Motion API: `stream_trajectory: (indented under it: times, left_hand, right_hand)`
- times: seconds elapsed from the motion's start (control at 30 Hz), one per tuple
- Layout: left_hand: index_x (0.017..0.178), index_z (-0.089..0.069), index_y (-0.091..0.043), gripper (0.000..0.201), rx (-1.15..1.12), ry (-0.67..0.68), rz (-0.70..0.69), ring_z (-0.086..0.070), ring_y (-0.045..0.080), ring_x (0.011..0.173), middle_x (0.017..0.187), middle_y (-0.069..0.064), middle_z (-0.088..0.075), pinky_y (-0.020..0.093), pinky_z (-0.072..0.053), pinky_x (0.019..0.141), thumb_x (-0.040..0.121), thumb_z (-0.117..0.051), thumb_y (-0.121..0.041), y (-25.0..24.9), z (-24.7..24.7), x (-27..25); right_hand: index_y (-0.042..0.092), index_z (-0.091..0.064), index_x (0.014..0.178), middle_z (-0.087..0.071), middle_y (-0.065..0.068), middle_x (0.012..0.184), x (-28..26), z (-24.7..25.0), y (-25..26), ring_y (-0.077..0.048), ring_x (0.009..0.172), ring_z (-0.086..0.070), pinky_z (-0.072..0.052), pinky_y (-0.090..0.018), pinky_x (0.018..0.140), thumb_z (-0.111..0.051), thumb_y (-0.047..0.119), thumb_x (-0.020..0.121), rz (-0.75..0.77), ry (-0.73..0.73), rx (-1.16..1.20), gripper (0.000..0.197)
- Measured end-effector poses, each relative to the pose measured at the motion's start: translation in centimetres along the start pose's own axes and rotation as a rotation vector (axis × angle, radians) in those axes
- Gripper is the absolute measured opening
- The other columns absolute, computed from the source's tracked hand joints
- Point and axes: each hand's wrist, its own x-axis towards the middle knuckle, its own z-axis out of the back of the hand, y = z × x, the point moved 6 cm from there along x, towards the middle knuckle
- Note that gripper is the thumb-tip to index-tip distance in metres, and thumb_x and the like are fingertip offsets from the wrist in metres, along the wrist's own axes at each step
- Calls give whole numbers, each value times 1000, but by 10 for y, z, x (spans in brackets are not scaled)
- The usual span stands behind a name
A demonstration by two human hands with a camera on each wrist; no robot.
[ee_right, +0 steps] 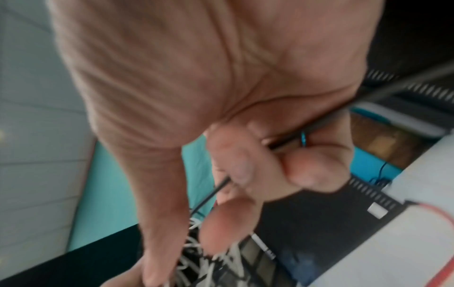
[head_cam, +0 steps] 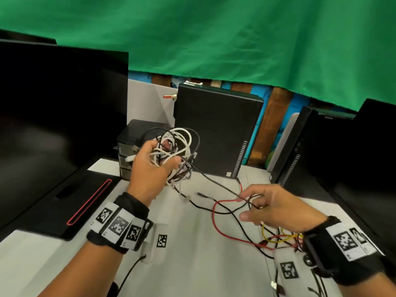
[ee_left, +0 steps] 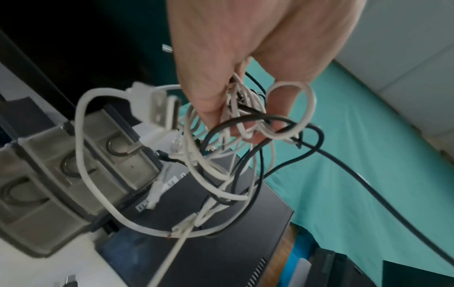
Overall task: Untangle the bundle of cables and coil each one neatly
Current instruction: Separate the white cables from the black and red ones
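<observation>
The bundle of cables hangs above the desk, gripped in our left hand; our right hand pinches one black cable, which we should draw out slowly, watching for snags.

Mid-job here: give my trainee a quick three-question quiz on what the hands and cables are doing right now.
1. True or false: the left hand holds the cable bundle raised above the table.
2. Which cable does the right hand pinch? A) the red cable B) the black cable C) a yellow cable
3. Fill in: the black cable runs taut from the right hand up to the ____.

Key
1. True: white and black loops hang from the curled fingers.
2. B: the red and yellow ones lie on the table.
3. Bundle.
</observation>
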Motion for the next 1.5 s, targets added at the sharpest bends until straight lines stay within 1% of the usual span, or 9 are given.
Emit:
stream_trajectory:
  times: [0.17,0.27,0.37,0.57,0.77,1.03,1.17,1.3,1.5]
  left_hand:
    - [123,-61,-19,44,-101,181,56,-71,19,103,113,4,-73,42,-60,85,85,-71,2,1,-18,-11]
    - [112,-67,-21,41,-213,336,113,-71,30,97,108,10,-73,46,-58,86,81,-71,5,-3,-26,-14]
    - [96,-70,-20,41,-320,525,142,-65,25,78,93,14,-69,36,-56,72,64,-64,5,-10,-33,-20]
    - [94,-70,-19,45,-258,742,89,-59,15,71,83,8,-64,23,-50,63,50,-68,-13,-19,-43,-32]
    - [99,-71,-18,44,-163,900,114,-64,13,75,84,2,-70,25,-53,68,56,-69,-9,-15,-51,-42]
    - [107,-70,-1,51,-529,933,389,-71,24,80,98,20,-69,27,-58,68,57,-70,-12,-10,-52,-42]
    - [107,-64,4,56,-547,896,449,-67,22,61,92,23,-65,25,-55,53,56,-74,-13,-1,-52,-42]
    - [98,-69,-6,50,-458,863,403,-50,14,44,74,17,-58,21,-39,43,57,-83,-30,4,-50,-38]
    - [91,-67,-17,28,-301,767,268,-54,22,69,90,20,-57,28,-44,59,70,-80,-28,1,-48,-34]
  right_hand:
    - [25,-71,97,-73,-4,75,7,-4,42,-12,61,-63,-55,-27,70,-65,57,77,277,-138,95,38]
    - [18,-72,85,-71,-3,77,9,26,55,-13,73,-67,-53,-29,73,-62,44,91,440,-518,146,28]
    - [14,-73,84,-72,-3,78,6,43,74,-15,77,-66,-53,-26,72,-64,30,95,552,-675,151,21]
    - [22,-75,110,-72,9,104,22,12,111,-3,99,-66,-53,-29,92,-59,22,99,604,-252,-204,20]
    - [19,-75,93,-73,-2,87,25,10,101,-14,80,-67,-57,-36,81,-69,18,92,489,-60,-232,6]
    - [11,-57,90,-74,-6,88,19,25,70,-17,84,-72,-56,-29,74,-53,5,100,478,-132,295,12]
    - [8,-56,91,-71,-10,80,17,42,51,-32,89,-74,-60,-32,70,-48,1,101,442,-317,612,15]
    - [10,-55,91,-70,-12,83,11,57,40,-33,91,-75,-62,-33,72,-45,3,103,432,-465,741,17]
    - [12,-52,89,-55,-6,73,11,60,37,-16,64,-64,-56,-29,59,-42,2,103,473,-502,902,19]
